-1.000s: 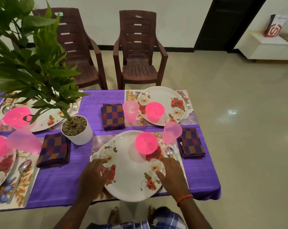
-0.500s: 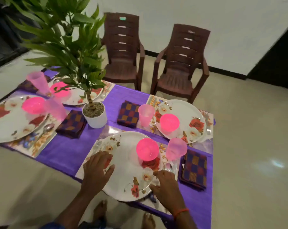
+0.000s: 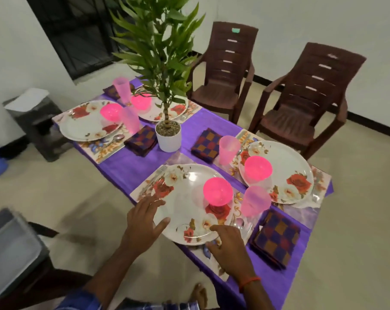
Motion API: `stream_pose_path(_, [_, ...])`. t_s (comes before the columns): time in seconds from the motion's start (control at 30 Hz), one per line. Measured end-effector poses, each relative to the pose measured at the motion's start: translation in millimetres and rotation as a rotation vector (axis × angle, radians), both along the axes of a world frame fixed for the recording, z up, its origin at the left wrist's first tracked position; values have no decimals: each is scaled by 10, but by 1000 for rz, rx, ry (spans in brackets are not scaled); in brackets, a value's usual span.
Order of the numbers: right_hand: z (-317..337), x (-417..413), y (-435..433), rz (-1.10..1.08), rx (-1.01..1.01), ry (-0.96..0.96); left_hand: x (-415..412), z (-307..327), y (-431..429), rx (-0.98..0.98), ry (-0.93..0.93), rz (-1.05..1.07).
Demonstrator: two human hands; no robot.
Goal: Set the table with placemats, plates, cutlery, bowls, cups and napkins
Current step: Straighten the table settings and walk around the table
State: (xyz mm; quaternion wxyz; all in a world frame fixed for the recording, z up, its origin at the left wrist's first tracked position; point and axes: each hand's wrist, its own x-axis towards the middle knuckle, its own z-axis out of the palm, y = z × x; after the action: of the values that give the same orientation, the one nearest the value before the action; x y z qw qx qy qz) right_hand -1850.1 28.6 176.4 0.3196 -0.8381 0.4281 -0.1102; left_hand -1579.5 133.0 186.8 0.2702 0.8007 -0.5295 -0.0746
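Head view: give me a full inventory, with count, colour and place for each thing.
table: one, purple cloth, centre
placemats: four, floral, under the plates
plates: four, white with flowers, one per setting
bowls: four, bright pink, one on each plate
cups: four, pale pink, beside the plates
napkins: four, purple-orange checks, beside the settings
cutlery: count unclear, silver, beside the plates
plant: one, green in white pot, table middle
chairs: two, brown, beyond the table
stand: one, dark with white top, left wall
box: one, grey, bottom left
hands: two; left hand open on near plate's left rim, right hand at its near rim, grip unclear
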Motion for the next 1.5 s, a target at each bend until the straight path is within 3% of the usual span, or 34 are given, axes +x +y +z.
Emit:
stream_pose_path(0.53, [401,-264,433,223,-167,-59,-909,175,1017,87,-22,185])
stream_pose_path(0.8, [497,-815,496,501,-171,-69,-1901,278,1376,110,38,463])
stream_pose_path(0.93, [487,-1125,634,564,-145,-82,-2452,285,1731,135,28,492])
stream_pose_path(1.23, [684,-1265,1264,756,-122,-92,-3116,528,2682,168,42,719])
stream_pose_path(1.5, [862,-1486,2066,896,-139,-65,-3585,621,3481,95,4,785])
